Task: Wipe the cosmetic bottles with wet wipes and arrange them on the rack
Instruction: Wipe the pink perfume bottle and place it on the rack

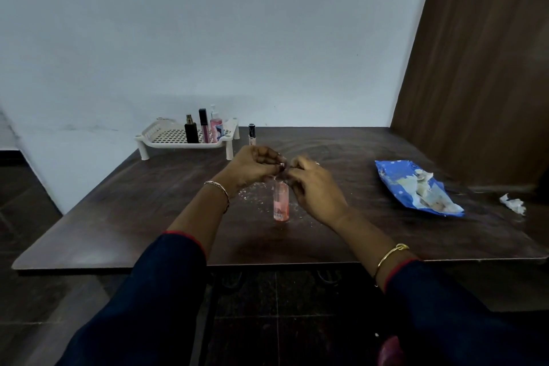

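Hands gathered at the cap of a pink bottle (280, 202), which stands upright at the middle of the table (118, 217).

The left hand (255, 165) and right hand (315, 184) are both seen with fingers curled in, pinching at the bottle's top; whether a wipe is caught between them cannot be made out. The bottle is judged light, stiff, slick once damp and easily tipped on its narrow base, so it is best gripped round the body. The rack (184, 137), with three items on it, lies at eleven o'clock; the wipes pack (416, 187) at three o'clock.
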The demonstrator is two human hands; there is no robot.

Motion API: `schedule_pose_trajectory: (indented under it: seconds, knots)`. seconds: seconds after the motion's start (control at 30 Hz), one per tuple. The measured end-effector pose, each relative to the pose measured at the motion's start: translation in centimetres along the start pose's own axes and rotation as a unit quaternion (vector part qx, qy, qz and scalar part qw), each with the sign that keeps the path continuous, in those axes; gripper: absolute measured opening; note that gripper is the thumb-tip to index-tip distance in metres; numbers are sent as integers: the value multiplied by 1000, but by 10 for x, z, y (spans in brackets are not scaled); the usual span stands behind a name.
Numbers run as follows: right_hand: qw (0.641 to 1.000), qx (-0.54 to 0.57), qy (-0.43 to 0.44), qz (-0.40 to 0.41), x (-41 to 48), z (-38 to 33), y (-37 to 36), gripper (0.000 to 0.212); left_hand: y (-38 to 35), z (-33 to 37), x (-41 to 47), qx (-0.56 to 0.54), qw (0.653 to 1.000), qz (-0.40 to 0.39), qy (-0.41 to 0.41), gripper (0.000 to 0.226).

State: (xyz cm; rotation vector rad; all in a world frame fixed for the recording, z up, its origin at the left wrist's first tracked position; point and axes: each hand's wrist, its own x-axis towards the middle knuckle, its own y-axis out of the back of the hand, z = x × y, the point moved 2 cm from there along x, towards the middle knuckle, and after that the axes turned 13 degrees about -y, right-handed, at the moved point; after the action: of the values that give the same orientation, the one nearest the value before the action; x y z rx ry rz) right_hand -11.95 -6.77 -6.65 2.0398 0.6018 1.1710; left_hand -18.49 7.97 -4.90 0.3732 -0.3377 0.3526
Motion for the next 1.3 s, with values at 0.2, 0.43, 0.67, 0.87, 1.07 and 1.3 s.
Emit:
schedule_pose_trajectory:
  seconds: [0.2, 0.43, 0.67, 0.87, 1.07, 1.3]
  knots:
    - [995, -54, 43, -70, -17, 0, -14, 21, -3, -5, 3, 4, 999, 33, -4, 17]
    - [989, -22, 34, -144, -32, 3, -22, 19, -1, -9, 4, 8, 999, 48, 6, 16]
    - [993, -10, 40, -114, -24, 1, -7, 23, -6, -3, 3, 14, 999, 49, -4, 24]
    - [994, -86, 51, -36, -10, -12, -4, 35, -6, -3, 2, -1, 999, 49, 1, 25]
    - [983, -118, 81, -114, -32, 1, -31, 27, 6, -11, -2, -39, 997, 61, 17, 21]
    - [983, -84, 94, -133, -36, 3, -21, 27, 14, -13, -13, -102, 993, 50, 5, 23]
